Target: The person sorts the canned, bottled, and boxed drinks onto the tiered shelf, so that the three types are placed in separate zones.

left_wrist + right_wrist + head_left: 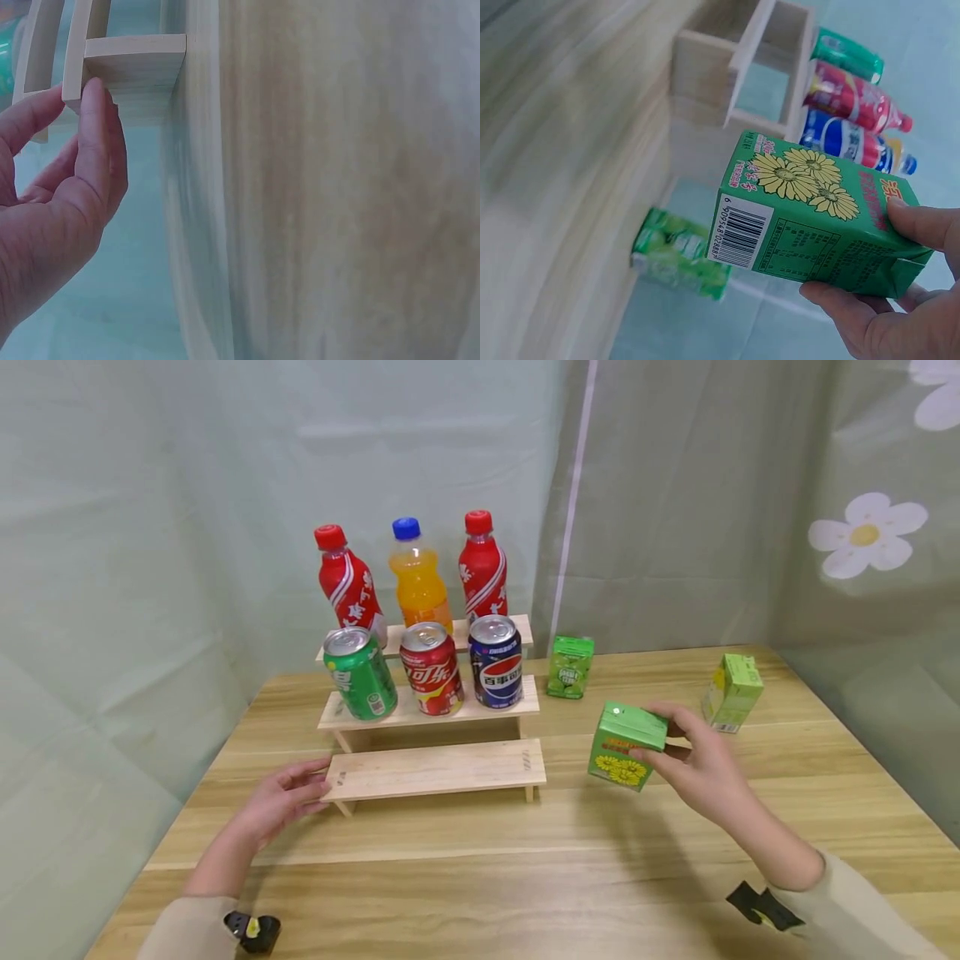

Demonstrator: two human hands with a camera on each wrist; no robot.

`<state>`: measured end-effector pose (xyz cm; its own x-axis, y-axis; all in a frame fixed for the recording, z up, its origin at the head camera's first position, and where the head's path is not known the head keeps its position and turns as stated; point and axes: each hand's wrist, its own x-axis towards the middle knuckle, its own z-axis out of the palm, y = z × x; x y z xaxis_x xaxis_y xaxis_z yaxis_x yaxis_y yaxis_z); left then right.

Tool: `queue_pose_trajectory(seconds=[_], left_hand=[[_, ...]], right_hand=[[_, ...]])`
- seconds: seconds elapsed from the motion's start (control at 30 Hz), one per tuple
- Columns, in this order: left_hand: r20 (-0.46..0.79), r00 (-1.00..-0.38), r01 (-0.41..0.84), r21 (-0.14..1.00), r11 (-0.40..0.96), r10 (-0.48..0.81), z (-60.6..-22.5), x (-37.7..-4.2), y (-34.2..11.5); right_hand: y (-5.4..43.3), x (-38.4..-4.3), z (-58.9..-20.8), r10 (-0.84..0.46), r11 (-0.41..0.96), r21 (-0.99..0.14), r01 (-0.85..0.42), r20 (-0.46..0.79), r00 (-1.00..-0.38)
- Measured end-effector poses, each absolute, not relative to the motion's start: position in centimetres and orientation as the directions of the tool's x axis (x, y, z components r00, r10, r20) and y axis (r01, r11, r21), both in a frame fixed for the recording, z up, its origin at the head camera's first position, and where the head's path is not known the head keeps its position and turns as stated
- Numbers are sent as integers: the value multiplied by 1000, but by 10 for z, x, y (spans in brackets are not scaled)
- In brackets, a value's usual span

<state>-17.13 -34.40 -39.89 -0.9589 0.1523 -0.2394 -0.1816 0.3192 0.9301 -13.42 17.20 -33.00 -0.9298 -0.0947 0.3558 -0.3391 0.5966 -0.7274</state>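
In the head view my right hand (701, 764) grips a green drink carton (628, 747) with yellow flowers, thumb on one side and fingers on the other. The carton is tilted in the air above the table, right of the wooden stepped shelf (438, 768). Its barcode end points away from the palm in the right wrist view, where the carton (810, 210) shows large. My left hand (281, 802) pinches the left end of the lowest shelf board; in the left wrist view the fingers of that hand (67, 165) lie round the board's corner.
On the middle step stand a green can (362, 675), a red can (432, 670) and a blue can (496, 662). Behind them are two red bottles (348, 581) and an orange drink bottle (420, 583). A small green carton (570, 668) and a yellow-green carton (732, 693) stand on the table (480, 893).
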Motion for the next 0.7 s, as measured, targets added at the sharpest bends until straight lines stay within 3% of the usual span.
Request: queue_pose_trajectory(seconds=[0.7], left_hand=[[-239,-959,-192,944,267,154,-403,-174,-345]], right_hand=[[96,-149,-316,-207,324,-865,-382,330,-921]])
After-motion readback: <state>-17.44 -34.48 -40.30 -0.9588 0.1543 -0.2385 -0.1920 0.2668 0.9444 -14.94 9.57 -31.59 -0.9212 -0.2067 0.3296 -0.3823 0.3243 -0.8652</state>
